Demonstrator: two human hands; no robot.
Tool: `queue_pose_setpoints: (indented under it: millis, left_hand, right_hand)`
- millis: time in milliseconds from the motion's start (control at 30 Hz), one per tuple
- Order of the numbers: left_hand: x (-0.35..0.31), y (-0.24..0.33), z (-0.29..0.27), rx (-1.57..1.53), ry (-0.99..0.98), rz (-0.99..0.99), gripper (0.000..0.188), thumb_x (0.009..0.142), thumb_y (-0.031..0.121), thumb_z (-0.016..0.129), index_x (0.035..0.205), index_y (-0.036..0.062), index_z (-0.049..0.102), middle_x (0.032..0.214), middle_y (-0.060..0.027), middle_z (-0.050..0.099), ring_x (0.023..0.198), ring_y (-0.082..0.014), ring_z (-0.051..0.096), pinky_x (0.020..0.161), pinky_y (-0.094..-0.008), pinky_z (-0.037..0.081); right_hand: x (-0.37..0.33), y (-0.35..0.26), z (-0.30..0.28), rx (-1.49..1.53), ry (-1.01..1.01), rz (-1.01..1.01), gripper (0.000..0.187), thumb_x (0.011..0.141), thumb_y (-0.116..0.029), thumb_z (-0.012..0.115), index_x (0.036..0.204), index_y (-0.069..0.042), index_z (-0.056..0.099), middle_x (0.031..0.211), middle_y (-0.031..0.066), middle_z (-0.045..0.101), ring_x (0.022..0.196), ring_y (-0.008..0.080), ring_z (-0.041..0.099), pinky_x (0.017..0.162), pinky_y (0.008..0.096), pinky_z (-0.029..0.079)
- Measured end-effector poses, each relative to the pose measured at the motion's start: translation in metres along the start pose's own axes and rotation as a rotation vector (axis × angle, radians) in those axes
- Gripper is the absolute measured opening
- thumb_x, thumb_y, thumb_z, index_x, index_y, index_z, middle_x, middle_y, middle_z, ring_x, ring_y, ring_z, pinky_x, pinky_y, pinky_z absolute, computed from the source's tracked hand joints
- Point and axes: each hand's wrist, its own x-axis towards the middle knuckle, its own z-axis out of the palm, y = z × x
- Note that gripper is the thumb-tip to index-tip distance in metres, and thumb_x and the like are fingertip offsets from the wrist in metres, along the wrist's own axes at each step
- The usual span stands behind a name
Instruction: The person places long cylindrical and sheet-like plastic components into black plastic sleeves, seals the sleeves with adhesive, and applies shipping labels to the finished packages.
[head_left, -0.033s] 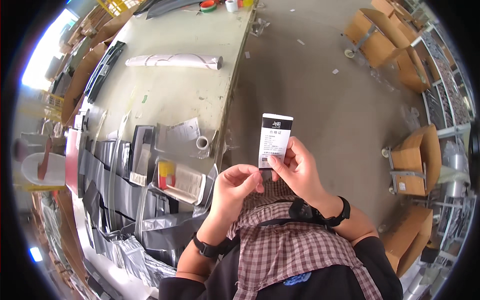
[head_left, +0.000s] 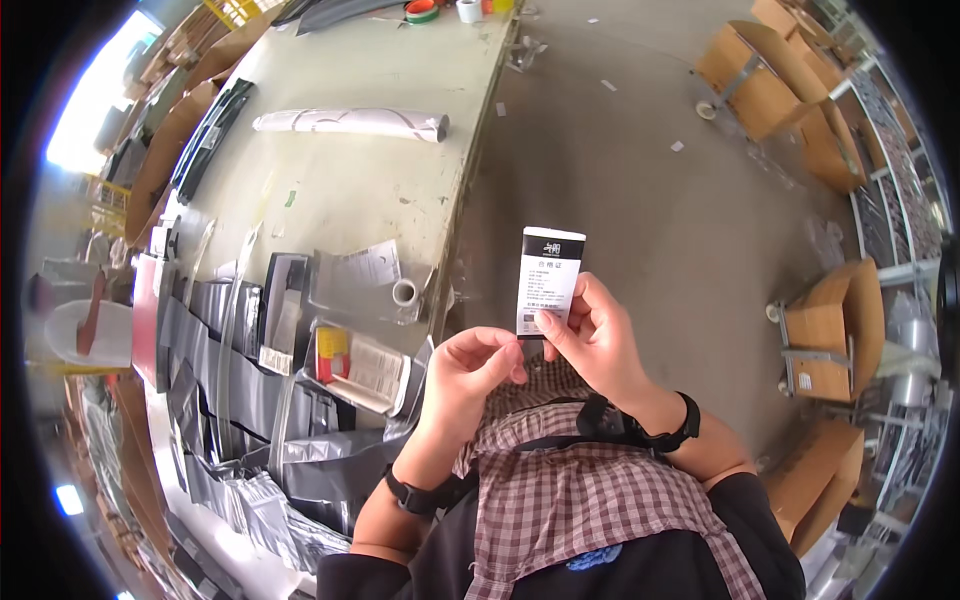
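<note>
Hiding card (head_left: 549,272) corner: right hand (head_left: 597,337)

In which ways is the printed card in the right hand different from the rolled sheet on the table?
The printed card is flat and rectangular, while the rolled sheet forms a long tube. The card is in the grip of the right hand; the rolled sheet lies on the table. The card has a black top band, whereas the rolled sheet shows curving greyish lines. Both are mostly whitish.
</note>
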Motion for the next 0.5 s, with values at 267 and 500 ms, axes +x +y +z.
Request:
queue_pose_setpoints:
  millis: [267,500]
  left_hand:
    - [0.115,0.014,0.035,-0.071,0.214,0.165,0.006,0.082,0.004,0.062,0.084,-0.0006,0.059,0.074,-0.0038,0.06,0.063,-0.0096,0.057,0.061,-0.0223,0.048]
    - [0.163,0.022,0.06,-0.194,0.546,0.326,0.006,0.08,0.003,0.063,0.084,0.0,0.06,0.073,-0.003,0.061,0.063,-0.0085,0.057,0.06,-0.0215,0.047]
  right_hand:
    - [0.145,-0.01,-0.067,-0.102,-0.313,0.091,0.033,0.082,-0.007,0.063,0.106,0.0,0.042,0.088,0.0102,0.059,0.069,0.0095,0.057,0.057,0.0231,0.046]
    - [0.261,-0.02,-0.087,-0.484,-0.756,-0.604,0.025,0.074,-0.01,0.068,0.096,-0.005,0.059,0.103,0.0131,0.055,0.091,0.0269,0.057,0.074,0.0318,0.049]
